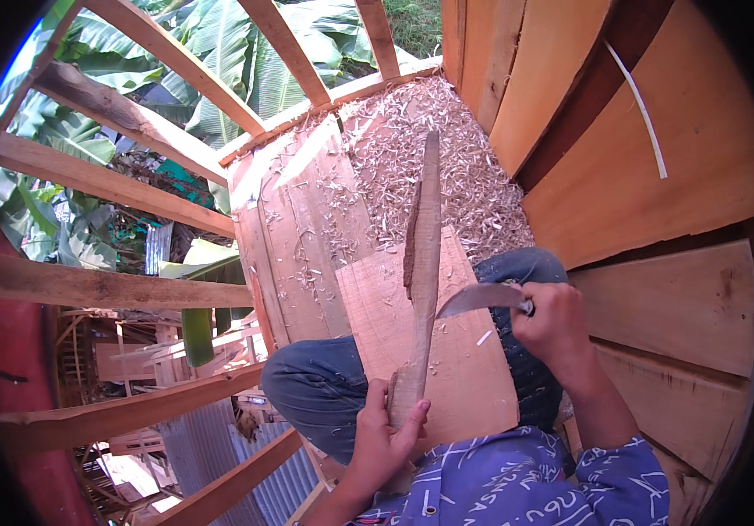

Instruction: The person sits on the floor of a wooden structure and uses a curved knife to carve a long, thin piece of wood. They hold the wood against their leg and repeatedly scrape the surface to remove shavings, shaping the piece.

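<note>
My left hand (pixel 387 434) is closed round the lower end of a long, rough strip of wood (pixel 427 254), which points away from me. A ragged, bark-like edge runs along the upper left side of the strip. My right hand (pixel 552 323) grips the handle of a knife (pixel 482 300) with a broad curved blade. The blade points left, its tip close to or touching the strip's right side; I cannot tell which. Under both lies a flat wooden board (pixel 473 386) across my lap, with a few small chips on it.
Curled wood shavings (pixel 447 167) lie heaped on the plank floor (pixel 307 254) ahead. A plank wall (pixel 657 175) rises close on my right, a pale strip (pixel 640 110) against it. Wooden rails (pixel 123 188) stand at the left, with banana leaves and corrugated metal sheets (pixel 210 456) beyond.
</note>
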`<action>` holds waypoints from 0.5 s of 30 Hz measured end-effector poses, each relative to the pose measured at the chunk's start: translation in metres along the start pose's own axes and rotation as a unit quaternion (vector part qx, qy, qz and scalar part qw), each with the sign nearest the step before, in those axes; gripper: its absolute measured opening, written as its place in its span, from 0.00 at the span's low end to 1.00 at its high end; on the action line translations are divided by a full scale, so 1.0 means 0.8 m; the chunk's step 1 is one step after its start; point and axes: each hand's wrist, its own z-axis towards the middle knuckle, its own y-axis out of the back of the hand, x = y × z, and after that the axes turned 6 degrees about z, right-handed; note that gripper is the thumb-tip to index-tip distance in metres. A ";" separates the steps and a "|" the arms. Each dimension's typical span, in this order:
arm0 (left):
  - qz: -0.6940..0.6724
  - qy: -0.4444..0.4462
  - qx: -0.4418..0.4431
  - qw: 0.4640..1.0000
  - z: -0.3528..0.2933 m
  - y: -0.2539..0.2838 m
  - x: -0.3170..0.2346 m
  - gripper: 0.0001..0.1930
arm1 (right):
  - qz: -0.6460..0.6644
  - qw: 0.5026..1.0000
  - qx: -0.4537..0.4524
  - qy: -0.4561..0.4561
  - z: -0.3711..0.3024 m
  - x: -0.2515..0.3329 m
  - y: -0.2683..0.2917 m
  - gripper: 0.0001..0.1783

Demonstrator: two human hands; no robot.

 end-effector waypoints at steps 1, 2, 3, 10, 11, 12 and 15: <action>-0.019 0.000 0.007 1.000 0.002 -0.002 0.002 0.14 | 0.005 0.998 0.052 0.032 -0.017 0.009 -0.007 0.08; -0.028 -0.005 0.019 0.999 0.002 -0.005 -0.002 0.14 | -0.004 0.995 0.093 0.041 -0.031 0.016 -0.019 0.07; -0.018 -0.005 0.025 1.000 0.003 -0.007 -0.003 0.14 | 0.001 0.996 0.082 0.036 -0.031 0.016 -0.023 0.07; 0.061 0.002 0.011 0.998 -0.004 -0.007 -0.009 0.13 | 0.010 0.999 0.045 0.027 -0.007 0.004 -0.048 0.05; 0.058 0.008 0.005 0.998 -0.004 -0.007 -0.011 0.12 | 0.011 0.999 0.037 0.029 -0.003 0.006 -0.051 0.05; 0.057 0.007 0.002 0.998 -0.002 -0.007 -0.011 0.12 | 0.011 0.999 0.030 0.030 0.001 0.007 -0.052 0.05; 0.051 0.011 0.006 0.999 0.001 -0.006 -0.009 0.12 | 0.011 0.999 0.041 0.012 0.009 0.007 -0.055 0.07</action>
